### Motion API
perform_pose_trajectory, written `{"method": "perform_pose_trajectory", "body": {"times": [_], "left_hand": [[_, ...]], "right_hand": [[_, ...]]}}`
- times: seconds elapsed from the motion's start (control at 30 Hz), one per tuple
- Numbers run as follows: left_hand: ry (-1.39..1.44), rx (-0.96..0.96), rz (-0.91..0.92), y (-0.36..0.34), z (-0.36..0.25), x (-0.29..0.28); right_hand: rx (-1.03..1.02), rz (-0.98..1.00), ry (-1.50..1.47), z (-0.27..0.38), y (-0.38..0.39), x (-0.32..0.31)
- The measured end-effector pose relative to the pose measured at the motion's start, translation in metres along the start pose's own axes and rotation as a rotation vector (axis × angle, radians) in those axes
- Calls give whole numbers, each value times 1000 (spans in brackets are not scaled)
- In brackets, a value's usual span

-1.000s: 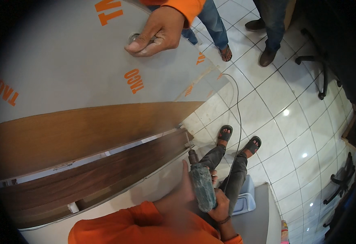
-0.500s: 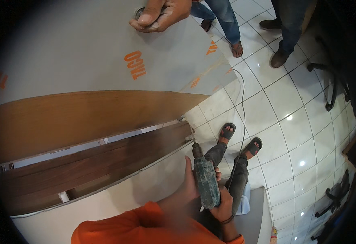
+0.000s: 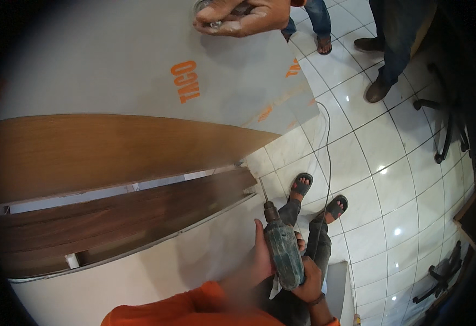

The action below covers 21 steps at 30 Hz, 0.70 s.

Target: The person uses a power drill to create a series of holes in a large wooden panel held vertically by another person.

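A worn green corded power drill [image 3: 284, 255] is in both my hands, low in the middle of the view. My left hand [image 3: 260, 255] wraps its body from the left, thumb stretched along the side and fingertips showing at the right. My right hand [image 3: 309, 282] is closed round the rear of the drill, its grip mostly hidden. The long thin drill bit [image 3: 265, 190] points up and away, beside the end of a dark brown wooden board [image 3: 140, 209]; I cannot tell whether it touches. Lighter wood edging [image 3: 118, 149] runs beyond the board, with a gap between.
A grey film-covered panel [image 3: 113, 70] with orange print fills the upper left. Over it, another person's hand [image 3: 249, 19] holds a round metal thing. Cable [image 3: 329, 146] crosses the tiled floor [image 3: 390, 179]. Other people's legs [image 3: 393, 43] and chair bases [image 3: 450, 119] are at the right.
The drill and my hands have shifted slightly right and nearer to me, the bit moving off the board's end. The other person's hand has moved right. The whole view has also shifted a little.
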<state>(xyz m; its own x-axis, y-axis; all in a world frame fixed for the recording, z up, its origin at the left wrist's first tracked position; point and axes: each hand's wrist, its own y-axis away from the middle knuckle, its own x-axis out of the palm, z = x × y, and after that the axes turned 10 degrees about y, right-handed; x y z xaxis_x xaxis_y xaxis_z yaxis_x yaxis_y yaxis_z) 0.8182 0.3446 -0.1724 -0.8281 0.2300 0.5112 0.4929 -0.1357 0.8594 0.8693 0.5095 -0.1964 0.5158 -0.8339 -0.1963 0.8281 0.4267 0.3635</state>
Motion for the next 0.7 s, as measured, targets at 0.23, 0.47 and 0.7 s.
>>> {"method": "perform_pose_trajectory", "body": {"times": [0.23, 0.47, 0.7], "left_hand": [[37, 22, -61, -24, -14, -22], [31, 66, -119, -36, -25, -48], [94, 66, -31, -33, -19, -73]], "right_hand": [[50, 66, 2, -15, -21, 6], [-21, 60, 7, -38, -29, 23], [-38, 90, 18, -34, -24, 19]]}}
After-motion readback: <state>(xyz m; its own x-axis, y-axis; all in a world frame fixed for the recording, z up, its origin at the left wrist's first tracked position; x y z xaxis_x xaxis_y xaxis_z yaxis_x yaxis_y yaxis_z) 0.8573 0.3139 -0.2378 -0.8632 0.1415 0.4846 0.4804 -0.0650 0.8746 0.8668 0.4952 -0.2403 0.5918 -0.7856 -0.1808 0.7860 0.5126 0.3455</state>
